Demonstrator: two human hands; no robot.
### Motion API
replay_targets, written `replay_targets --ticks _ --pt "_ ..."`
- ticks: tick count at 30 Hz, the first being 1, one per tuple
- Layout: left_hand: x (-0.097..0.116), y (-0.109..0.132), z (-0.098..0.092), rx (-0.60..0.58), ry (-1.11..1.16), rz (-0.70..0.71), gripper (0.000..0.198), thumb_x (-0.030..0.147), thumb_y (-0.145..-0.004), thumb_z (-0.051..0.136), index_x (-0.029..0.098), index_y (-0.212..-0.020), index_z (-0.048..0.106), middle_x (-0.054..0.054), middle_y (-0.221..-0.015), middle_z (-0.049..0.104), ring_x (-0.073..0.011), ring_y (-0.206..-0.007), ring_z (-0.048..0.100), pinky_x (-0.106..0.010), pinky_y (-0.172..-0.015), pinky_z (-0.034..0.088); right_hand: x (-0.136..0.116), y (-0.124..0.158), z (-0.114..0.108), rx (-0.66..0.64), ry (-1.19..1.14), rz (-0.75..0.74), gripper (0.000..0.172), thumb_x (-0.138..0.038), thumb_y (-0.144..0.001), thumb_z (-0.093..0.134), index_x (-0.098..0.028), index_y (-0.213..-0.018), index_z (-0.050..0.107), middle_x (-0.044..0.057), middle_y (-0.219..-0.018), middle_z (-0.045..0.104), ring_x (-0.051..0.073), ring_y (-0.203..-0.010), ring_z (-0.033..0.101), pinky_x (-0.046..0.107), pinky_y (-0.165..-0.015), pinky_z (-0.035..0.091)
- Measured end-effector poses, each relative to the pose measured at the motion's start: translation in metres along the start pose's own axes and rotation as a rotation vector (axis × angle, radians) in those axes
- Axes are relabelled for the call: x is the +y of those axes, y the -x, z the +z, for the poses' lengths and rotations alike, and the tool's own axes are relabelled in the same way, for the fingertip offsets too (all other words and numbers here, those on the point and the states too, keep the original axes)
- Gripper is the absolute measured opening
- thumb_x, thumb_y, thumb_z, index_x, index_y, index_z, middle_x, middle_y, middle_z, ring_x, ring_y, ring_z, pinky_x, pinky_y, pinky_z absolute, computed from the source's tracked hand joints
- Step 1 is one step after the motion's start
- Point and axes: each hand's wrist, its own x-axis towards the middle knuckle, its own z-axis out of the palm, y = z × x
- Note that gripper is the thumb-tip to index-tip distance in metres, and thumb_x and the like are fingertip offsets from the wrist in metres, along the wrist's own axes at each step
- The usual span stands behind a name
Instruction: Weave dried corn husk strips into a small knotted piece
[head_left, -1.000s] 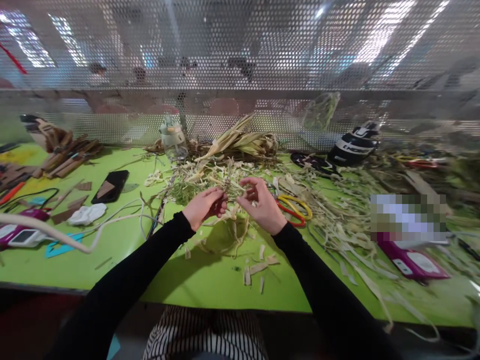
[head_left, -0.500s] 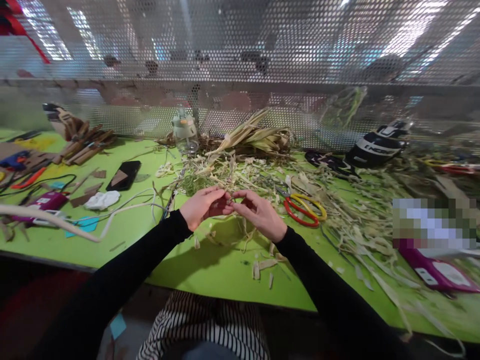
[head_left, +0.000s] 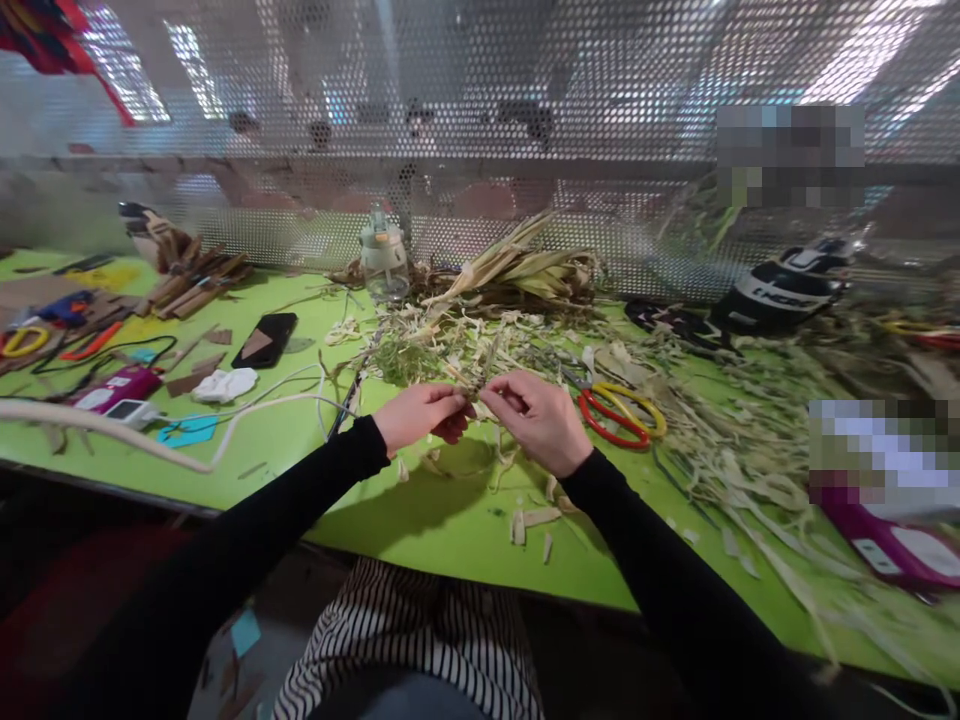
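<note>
My left hand (head_left: pixel 420 415) and my right hand (head_left: pixel 536 418) meet above the green table (head_left: pixel 450 530), both in black sleeves. Their fingers pinch the same thin dried husk strips (head_left: pixel 474 392), which stick up between the fingertips and trail down in a loop (head_left: pixel 457 462) onto the table. Behind the hands lies a heap of shredded husk (head_left: pixel 465 345) and a bundle of whole dried leaves (head_left: pixel 517 270). Red and yellow scissors (head_left: pixel 619 418) lie just right of my right hand.
A small bottle (head_left: pixel 384 262) stands at the perforated metal screen. Left are a black phone (head_left: pixel 264 338), a white cable (head_left: pixel 150 440), wood pieces (head_left: pixel 191 285) and a magenta device (head_left: pixel 116 385). Right are black sandals (head_left: pixel 780 290), husk litter and another magenta device (head_left: pixel 892 545).
My hands have come together from slightly apart, and both now pinch the husk strips. The camera view has shifted, so the table contents sit further right and lower.
</note>
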Motion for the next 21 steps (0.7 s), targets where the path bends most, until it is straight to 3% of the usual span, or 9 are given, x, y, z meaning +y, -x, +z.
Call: replay_targets --ticks 11,21 --pt "-0.0014 -0.0017 0.0024 -0.046 0.138 -0.125 0.015 0.026 -0.081 0.062 0.011 -0.08 0.062 -0.003 -0.069 0.062 -0.0068 -0.052 0.055 -0.02 -0.053 0.046 0.0011 0.0031 0.003 0.03 0.043 -0.037 0.016 -0.026 -0.085 0.055 -0.017 -0.073 0.06 -0.001 -0.063 0.055 0.01 -0.054 0.044 0.023 -0.053 0.034" --pt "-0.0014 -0.0027 0.0066 0.006 0.217 -0.094 0.013 0.021 -0.086 0.055 0.011 -0.082 0.06 -0.004 -0.07 0.064 -0.0067 -0.049 0.058 -0.018 -0.048 0.045 -0.0026 0.0062 0.0015 -0.017 -0.019 0.041 0.016 -0.033 -0.084 0.057 -0.021 -0.082 0.067 0.002 -0.076 0.07 0.014 -0.059 0.057 0.024 -0.053 0.039"
